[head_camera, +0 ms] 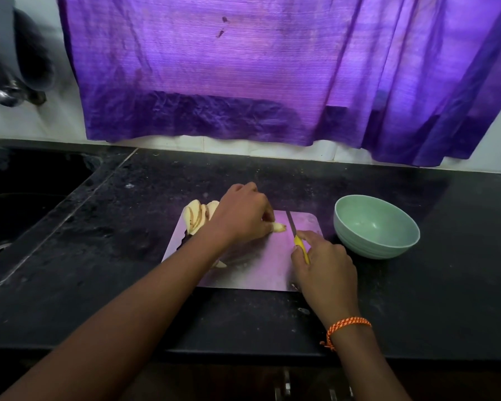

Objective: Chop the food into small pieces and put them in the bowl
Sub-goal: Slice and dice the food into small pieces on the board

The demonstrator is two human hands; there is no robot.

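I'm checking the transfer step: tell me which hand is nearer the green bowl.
Right. The right hand, gripping the knife, is just left of the green bowl; the left hand holds a food slice farther left.

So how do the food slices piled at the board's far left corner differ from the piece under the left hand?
The pile of slices lies loose and untouched at the corner of the cutting board; the single piece is pinned near the board's middle by the left hand. The pile holds several slices; the piece is one, with the knife in the right hand just beside it. Both are pale and on the board, not in the bowl.
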